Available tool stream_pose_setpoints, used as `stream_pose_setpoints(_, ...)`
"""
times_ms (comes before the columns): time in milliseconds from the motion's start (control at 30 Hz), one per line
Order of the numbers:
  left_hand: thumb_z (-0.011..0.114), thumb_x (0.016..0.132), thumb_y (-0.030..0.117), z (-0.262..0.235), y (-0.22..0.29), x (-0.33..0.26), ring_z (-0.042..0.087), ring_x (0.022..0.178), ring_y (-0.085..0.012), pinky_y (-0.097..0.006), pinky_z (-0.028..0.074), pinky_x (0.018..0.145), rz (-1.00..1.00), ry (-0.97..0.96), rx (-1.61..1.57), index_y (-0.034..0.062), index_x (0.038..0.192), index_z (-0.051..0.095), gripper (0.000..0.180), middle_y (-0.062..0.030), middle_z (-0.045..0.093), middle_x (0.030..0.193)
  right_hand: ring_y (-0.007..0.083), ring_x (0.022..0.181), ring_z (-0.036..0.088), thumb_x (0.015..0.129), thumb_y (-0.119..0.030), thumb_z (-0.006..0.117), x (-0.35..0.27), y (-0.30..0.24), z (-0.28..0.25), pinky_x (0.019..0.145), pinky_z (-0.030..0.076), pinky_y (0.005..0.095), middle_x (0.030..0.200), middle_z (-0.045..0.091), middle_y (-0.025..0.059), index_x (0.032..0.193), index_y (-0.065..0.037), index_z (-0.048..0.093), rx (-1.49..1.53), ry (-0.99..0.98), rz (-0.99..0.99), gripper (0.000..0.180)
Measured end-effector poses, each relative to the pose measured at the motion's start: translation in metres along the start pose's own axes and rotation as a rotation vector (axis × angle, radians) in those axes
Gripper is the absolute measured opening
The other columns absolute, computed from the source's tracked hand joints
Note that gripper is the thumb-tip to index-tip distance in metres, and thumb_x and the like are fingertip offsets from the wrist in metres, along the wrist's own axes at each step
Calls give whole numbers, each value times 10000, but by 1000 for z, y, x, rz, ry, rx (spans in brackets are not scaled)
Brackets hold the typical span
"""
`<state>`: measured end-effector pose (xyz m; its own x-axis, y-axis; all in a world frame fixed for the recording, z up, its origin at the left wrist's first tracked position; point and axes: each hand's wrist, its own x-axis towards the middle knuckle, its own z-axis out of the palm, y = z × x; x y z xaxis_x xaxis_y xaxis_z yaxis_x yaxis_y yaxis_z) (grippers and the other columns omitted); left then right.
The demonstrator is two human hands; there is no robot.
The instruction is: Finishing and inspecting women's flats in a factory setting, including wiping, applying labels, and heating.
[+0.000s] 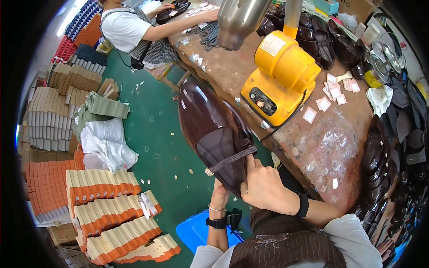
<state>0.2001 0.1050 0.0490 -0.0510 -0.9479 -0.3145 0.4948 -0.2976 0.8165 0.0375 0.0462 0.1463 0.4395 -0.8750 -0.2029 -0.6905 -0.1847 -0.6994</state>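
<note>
- Head view: right hand grips the heel end of a dark brown glossy shoe, thumb on its strap.
- Left hand supports the shoe from below, mostly hidden; grip cannot be told.
- Shoe is held up off the workbench, just beside its left edge, near the yellow machine.
- Another person sits at the bench's far end.
- Orange-and-white box stacks on the green floor.
</note>
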Motion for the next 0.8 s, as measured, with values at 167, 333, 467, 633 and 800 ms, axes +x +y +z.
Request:
stream_pose_setpoints(167, 619, 572, 887, 24, -1, -3, 412, 1346, -221, -351, 323, 1128, -78, -137, -14, 88, 1557, 135, 1357, -76, 384, 1487, 390, 594, 640, 713, -196, 606, -10, -17, -13, 575, 549, 438, 809, 603, 270, 1326, 252, 328, -50, 104, -20, 809)
stream_pose_setpoints(333, 569, 840, 648, 30, -21, -1, 392, 1335, -278, -412, 360, 1103, -1, -101, -373, 83, 1477, 269, 902, -95, 392, 1482, 311, 596, 646, 846, -398, 622, -31, -15, -30, 510, 524, 376, 827, 587, 200, 1363, 176, 363, -91, 64, -151, 815)
stream_pose_setpoints(467, 396, 973, 538, 32, 8, 12, 503, 1272, -344, -522, 384, 1091, -213, -111, -746, 105, 1411, 477, 620, -115, 505, 1423, 250, 677, 683, 923, -322, 630, -50, 27, -66, 625, 548, 348, 879, 651, 153, 1233, 1, 613, 443, 45, -437, 448)
stream_pose_setpoints(633, 408, 956, 566, 32, 36, 20, 453, 1323, -347, -550, 313, 1124, -368, -101, -792, 107, 1418, 477, 655, -119, 473, 1455, 141, 749, 677, 955, -180, 608, -87, 69, -105, 683, 526, 277, 859, 721, 105, 1043, 16, 696, 898, 445, 92, 232)
stream_pose_setpoints(800, 430, 942, 578, 65, 66, 34, 435, 1341, -339, -563, 288, 1131, -428, -11, -513, 109, 1425, 470, 675, -115, 455, 1473, 137, 673, 630, 958, -186, 605, -118, 120, -115, 670, 500, 264, 773, 678, 105, 1035, 53, 669, 857, 756, 219, 260)
